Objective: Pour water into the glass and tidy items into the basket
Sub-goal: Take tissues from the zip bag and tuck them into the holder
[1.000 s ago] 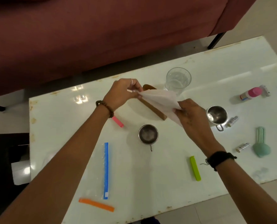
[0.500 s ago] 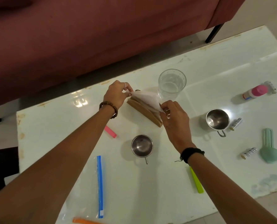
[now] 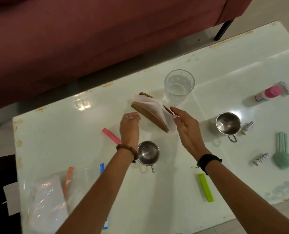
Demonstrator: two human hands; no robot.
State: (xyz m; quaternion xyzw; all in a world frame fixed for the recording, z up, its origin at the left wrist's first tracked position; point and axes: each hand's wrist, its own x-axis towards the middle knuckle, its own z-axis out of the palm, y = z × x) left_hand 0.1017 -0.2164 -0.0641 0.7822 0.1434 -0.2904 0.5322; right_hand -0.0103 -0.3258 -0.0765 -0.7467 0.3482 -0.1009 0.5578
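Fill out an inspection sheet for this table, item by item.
Surface: glossy white table, edges chipped.
Job's things: glass upright, holding water; no basket seen.
Clutter: wooden napkin holder with white napkins; two steel cups; pink, green, orange and blue clips; plastic bags; pink-capped bottle; small tubes; teal tool.
Hands: left hand and right hand open, either side of the holder.
Cables: nothing seen.
Surroundings: maroon sofa behind.

Glossy white tabletop; clear dimpled drinking glass; brown wooden napkin holder w/ white paper napkins; pink clip stick; lime-green clip stick.
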